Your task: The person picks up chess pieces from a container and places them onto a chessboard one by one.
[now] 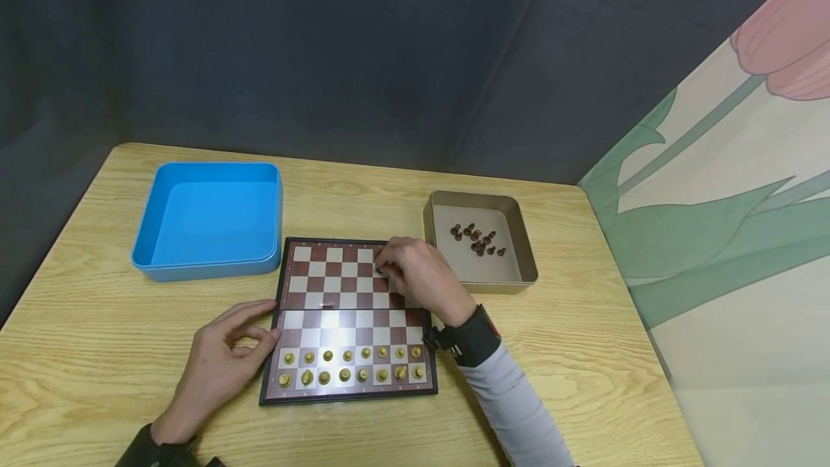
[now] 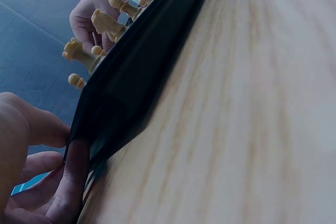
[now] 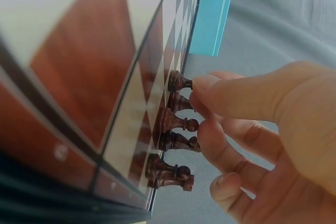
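A folding chessboard (image 1: pixel 348 320) lies on the table, two rows of light chess pieces (image 1: pixel 344 375) standing along its near side. My right hand (image 1: pixel 424 276) is over the board's far right part. In the right wrist view, its thumb and a finger pinch the head of a dark pawn (image 3: pixel 178 81) at the board surface. Other dark pieces (image 3: pixel 173 166) stand beside it, mostly covered by the hand in the head view. At the board's left edge, my left hand (image 1: pixel 217 359) touches the rim with spread thumb and fingers, also seen in the left wrist view.
A metal tin (image 1: pixel 480 285) holding several dark chess pieces (image 1: pixel 476 236) stands right of the board. Back left is an open blue box (image 1: pixel 207 269). A dark curtain (image 1: pixel 324 56) hangs behind the wooden table (image 1: pixel 97 308), and a flowered panel (image 1: pixel 726 236) stands at right.
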A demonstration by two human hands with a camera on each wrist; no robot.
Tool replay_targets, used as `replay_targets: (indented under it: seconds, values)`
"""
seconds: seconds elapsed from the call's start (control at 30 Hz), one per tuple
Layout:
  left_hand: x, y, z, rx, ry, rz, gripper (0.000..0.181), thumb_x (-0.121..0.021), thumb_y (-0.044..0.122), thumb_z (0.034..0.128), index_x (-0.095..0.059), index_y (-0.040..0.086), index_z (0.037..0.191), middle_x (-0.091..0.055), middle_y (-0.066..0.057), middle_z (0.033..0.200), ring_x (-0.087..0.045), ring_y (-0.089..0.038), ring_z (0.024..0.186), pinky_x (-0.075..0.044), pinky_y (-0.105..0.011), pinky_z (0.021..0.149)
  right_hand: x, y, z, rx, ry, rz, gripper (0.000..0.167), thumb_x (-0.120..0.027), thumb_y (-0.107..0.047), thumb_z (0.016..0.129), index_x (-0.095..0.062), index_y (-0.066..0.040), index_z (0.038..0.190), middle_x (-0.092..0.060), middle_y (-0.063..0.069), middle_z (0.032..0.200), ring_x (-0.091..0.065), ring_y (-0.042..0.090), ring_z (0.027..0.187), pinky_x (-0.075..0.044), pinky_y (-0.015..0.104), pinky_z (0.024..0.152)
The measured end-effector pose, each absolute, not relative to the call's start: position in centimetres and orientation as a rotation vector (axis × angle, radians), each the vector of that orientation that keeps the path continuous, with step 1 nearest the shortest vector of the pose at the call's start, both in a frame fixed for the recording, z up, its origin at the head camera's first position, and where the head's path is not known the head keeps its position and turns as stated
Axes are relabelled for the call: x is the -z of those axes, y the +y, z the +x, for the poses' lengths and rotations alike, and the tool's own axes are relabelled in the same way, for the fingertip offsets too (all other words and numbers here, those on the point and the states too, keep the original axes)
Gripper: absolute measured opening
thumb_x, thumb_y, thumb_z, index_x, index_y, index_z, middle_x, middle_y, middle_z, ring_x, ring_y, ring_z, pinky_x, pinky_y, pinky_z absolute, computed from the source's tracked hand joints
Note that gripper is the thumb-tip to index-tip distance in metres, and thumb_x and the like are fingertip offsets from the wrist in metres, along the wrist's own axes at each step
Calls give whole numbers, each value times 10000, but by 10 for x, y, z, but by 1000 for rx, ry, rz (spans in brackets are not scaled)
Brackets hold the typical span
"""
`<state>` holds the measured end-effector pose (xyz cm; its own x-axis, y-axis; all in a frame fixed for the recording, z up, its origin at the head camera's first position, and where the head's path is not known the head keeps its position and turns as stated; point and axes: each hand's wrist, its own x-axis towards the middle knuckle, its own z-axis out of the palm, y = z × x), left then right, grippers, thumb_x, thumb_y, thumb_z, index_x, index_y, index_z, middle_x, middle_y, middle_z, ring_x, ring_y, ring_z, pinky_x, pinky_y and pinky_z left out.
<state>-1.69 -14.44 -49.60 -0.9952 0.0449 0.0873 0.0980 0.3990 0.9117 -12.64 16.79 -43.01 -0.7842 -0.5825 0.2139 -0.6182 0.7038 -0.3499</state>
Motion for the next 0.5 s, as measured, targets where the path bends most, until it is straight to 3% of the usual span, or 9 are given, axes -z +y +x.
replay_targets:
  seconds: [0.5]
  values:
    - [496,-145,-17,1711,-2589,-122,442,-764,-44,941,-686,17,1371,-665,-198,1348,-726,-2,837,-657,-247,654,427,170,-126,-625,-2826,996,149,-772,3,940,-824,-87,1047,-784,19,1058,-741,154,915,-636,288,772]
